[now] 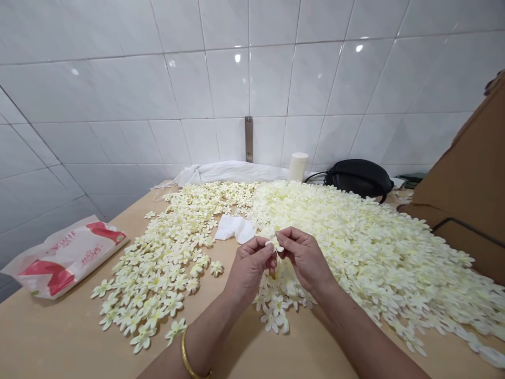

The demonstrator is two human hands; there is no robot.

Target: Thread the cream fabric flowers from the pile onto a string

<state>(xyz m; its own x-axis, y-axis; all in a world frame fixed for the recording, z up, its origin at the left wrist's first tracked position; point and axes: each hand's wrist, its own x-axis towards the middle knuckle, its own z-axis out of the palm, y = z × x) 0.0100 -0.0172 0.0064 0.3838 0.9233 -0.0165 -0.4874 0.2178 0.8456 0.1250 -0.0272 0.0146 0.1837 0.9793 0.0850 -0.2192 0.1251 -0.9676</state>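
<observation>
Pale flower (pixel 278 244) is up btwn the two hands, at the fingertips, above the bench (pixel 51 339). L hand (pixel 245 268): thumb & index pinching it from its L side. R hand (pixel 306 257): thumb & index pressed together on its R side; other fingers curled in on both. Loose blooms (pixel 158 268) spread L of the hands; big heap (pixel 394 252) of same to the R, partly under/behind the hands. White paper (pixel 233 228) just beyond L hand.

Writing: plastic packet (pixel 74 255) at far L has red lettering + red bands; can't read it, no brand legible. Contents n/a, can't see in. White cylinder (pixel 298 167) stands upright at back, no legible label, inside hidden. Black case (pixel 357 178) next to it, w/ cord. Brown cardboard (pixel 461 179) leans far R.
</observation>
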